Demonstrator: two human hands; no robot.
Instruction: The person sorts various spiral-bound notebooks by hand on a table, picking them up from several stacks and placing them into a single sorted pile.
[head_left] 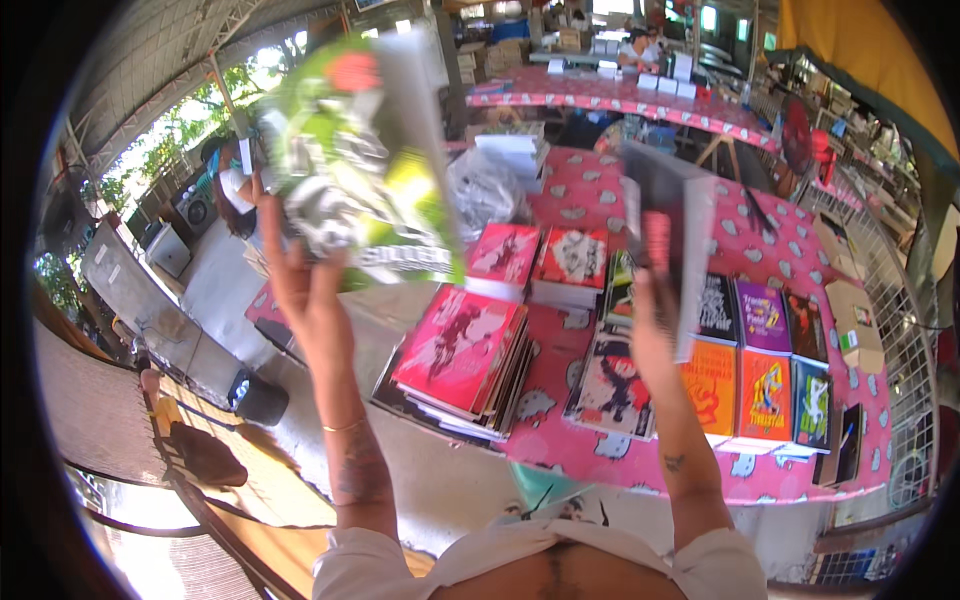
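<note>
My left hand (312, 285) is raised at the left, closed on the lower edge of a green-and-white booklet (365, 165) blurred by motion. Over the table, my right hand (652, 325) grips a dark-covered booklet (665, 215) seen nearly edge-on; whether it is more than one I cannot tell. Between the hands lie a tall, uneven pile of pink booklets (460, 345), a smaller pink stack (503, 255) and a red stack (572, 258). Below my right hand is a pale booklet with a black-and-red figure (615, 385). Right of it stand orange (712, 390), purple (762, 310) and black (717, 305) stacks.
A pink patterned cloth covers the table (560, 440). Clear plastic wrapping (487, 185) and white-paged stacks lie at its far side. Cardboard pieces (855, 325) and a dark tray (845, 445) sit along the right edge. Farther off are another pink table (560, 88) and several people.
</note>
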